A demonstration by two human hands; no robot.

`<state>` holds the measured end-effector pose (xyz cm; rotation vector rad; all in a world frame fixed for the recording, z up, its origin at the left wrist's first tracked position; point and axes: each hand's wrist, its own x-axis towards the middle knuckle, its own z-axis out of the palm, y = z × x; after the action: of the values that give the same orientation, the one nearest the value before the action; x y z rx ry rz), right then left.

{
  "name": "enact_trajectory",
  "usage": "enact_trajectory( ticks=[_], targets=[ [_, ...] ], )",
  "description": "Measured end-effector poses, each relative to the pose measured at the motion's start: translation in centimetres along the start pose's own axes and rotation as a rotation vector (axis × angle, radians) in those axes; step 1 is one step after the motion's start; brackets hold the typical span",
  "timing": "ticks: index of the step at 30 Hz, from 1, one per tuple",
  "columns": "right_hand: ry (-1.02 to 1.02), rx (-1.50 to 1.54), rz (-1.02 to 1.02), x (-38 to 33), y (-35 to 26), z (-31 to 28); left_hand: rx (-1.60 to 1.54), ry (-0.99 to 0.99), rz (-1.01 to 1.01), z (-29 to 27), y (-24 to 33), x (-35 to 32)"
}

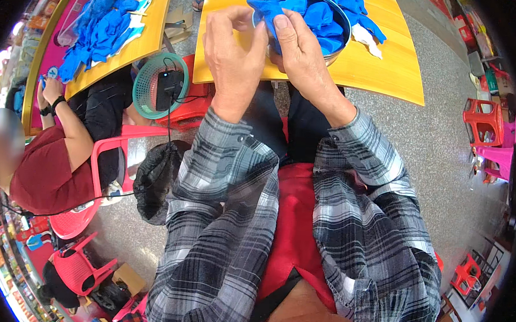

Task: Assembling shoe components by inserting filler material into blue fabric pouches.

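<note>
My right hand (304, 58) is closed on a small blue cloth piece (269, 11), its thumb pressed on top. On the other side my left hand (233, 63) curls its thumb and index finger at the same piece, their tips meeting its edge. Just beyond my hands, a round metal bowl (347, 30) holds more blue cloth pieces (321, 18). The bowl stands on a yellow table (391, 72). Beside it lie other blue pieces (351, 1) and a crumpled white cloth (367, 41). My hands partly hide the bowl's near left side.
To the left, a person in a dark red top (53, 170) sits at another yellow table (157, 16) heaped with blue cloth (104, 33). A green basket (140, 91) with a black device (169, 89) rests on a red stool (200, 99). Red stools (483, 123) stand far right.
</note>
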<state>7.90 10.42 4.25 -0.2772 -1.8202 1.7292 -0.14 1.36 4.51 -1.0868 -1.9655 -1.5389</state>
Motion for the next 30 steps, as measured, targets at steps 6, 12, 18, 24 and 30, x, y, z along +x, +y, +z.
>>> enact_trajectory(
  ticks=[6,12,18,24,30],
  targets=[
    [-0.274,0.359,0.380,0.2,-2.0,-1.3,-0.535,-0.018,-0.390,0.3,-1.0,-0.8],
    [-0.720,0.590,0.684,1.1,-1.7,-3.3,-1.046,-0.359,-0.687,-1.1,-0.6,-0.6],
    [-0.390,0.015,0.351,0.5,-1.0,-1.7,-0.839,-0.132,-0.732,-0.7,-2.9,-1.8],
    [-0.023,-0.130,0.028,0.4,-0.3,-1.8,-1.074,-0.107,-0.697,-1.6,-1.4,-1.3],
    [0.029,-0.513,-0.382,1.5,0.2,-2.1,-0.947,-0.108,-0.568,-2.4,-1.7,-2.1]
  ],
)
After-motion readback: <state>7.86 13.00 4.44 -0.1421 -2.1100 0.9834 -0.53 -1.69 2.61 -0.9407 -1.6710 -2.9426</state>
